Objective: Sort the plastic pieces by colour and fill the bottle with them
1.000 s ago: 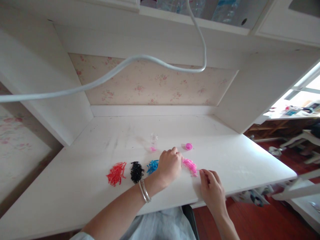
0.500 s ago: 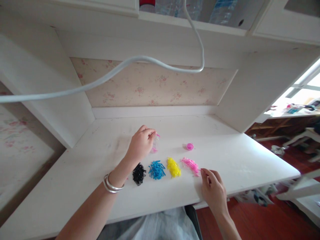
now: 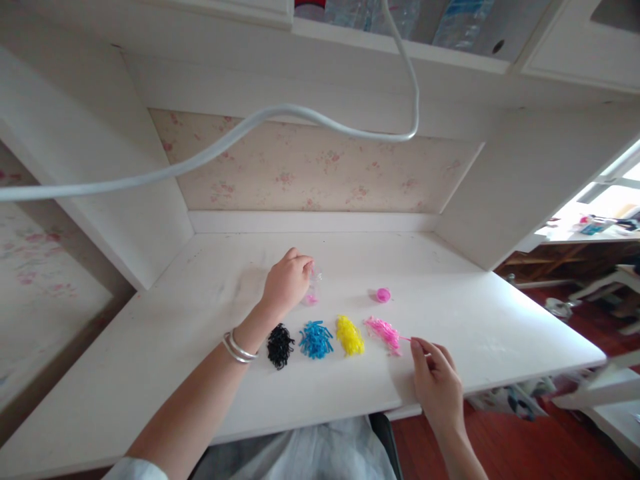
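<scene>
My left hand point(image 3: 289, 281) is closed at the top of a small clear plastic bottle point(image 3: 313, 285), its fingers pinched at the rim. Pink bits lie in the bottom of the bottle, and the hand partly hides it. My right hand point(image 3: 438, 379) pinches the end of a thin pink strip, which looks like a small rubber band point(image 3: 405, 339), at the right edge of the pink pile point(image 3: 383, 331). Left of that pile lie a yellow pile point(image 3: 350, 335), a blue pile point(image 3: 316, 340) and a black pile point(image 3: 281, 347) of similar small pieces.
A small round pink cap point(image 3: 383, 295) lies on the white desk point(image 3: 225, 393) behind the pink pile. Side panels and a floral back wall point(image 3: 320, 173) enclose the desk. A white cable point(image 3: 290, 113) hangs across the upper view, below a shelf with plastic bottles point(image 3: 460, 23).
My right hand has drawn slightly right, away from the pink pile, and the pink band shows longer. My left hand stays at the bottle; less pink shows at its fingertips. The view shifted slightly.
</scene>
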`<state>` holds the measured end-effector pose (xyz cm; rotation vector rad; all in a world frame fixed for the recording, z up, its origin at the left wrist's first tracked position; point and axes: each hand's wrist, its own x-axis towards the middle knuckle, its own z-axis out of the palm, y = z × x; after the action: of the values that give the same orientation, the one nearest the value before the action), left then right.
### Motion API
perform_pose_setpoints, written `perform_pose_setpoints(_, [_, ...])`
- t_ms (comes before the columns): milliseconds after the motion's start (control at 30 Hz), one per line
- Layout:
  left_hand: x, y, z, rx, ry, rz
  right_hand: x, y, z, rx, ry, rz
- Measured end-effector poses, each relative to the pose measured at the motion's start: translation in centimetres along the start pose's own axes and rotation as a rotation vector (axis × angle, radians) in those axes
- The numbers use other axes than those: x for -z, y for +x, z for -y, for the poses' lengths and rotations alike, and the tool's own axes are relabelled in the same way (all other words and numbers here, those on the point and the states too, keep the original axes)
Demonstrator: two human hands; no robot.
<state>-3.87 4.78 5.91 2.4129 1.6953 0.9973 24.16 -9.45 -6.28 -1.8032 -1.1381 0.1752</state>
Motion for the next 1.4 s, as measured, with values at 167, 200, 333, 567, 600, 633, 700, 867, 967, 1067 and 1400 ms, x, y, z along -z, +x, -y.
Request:
perform_pose_setpoints(167, [0.9,-0.6,0.2,0.004,-0.094,-0.063,0.1,0.6,0.1,-0.053,0.077,-0.007])
perform_pose_setpoints(200, [1.2,-1.1,0.3,0.002,-0.129,-0.083,0.1,0.7,0.3,-0.056,0.093,-0.011])
perform_pose_setpoints(333, [2.2,-5.2,0.1,0.062,-0.328,-0.054,-0.2,1.4,2.8,0.014,0.161,0.008])
perform_pose_setpoints(567, [0.5,-14.7,-0.8,0.305,-0.654,0.322,-3.1,3.7,11.2,0.270,0.258,0.138])
perform_pose_setpoints(600, [0.1,-15.4,-0.9,0.309,-0.666,0.352,-3.7,4.1,12.4,0.307,0.258,0.166])
perform_pose_setpoints(633, [-0.3,-15.9,-0.9,0.307,-0.674,0.375,-4.4,4.4,13.5,0.347,0.258,0.191])
perform_pose_setpoints(700, [-0.6,-16.4,-0.8,0.301,-0.684,0.396,-5.9,5.0,15.4,0.419,0.256,0.233])
perform_pose_setpoints(867, [-0.3,-16.2,-0.6,0.303,-0.704,0.409,-9.0,6.1,17.9,0.533,0.206,0.275])
perform_pose_setpoints(967, [-0.1,-16.2,-0.5,0.306,-0.734,0.414,-10.1,6.4,18.0,0.577,0.144,0.283])
perform_pose_setpoints(1067, [-0.1,-16.3,-0.4,0.306,-0.765,0.423,-10.8,6.6,17.9,0.588,0.096,0.322])
perform_pose_setpoints(1400, [0.2,-16.4,-0.2,0.284,-0.796,0.404,-0.6,1.7,19.6,0.238,0.876,0.535])
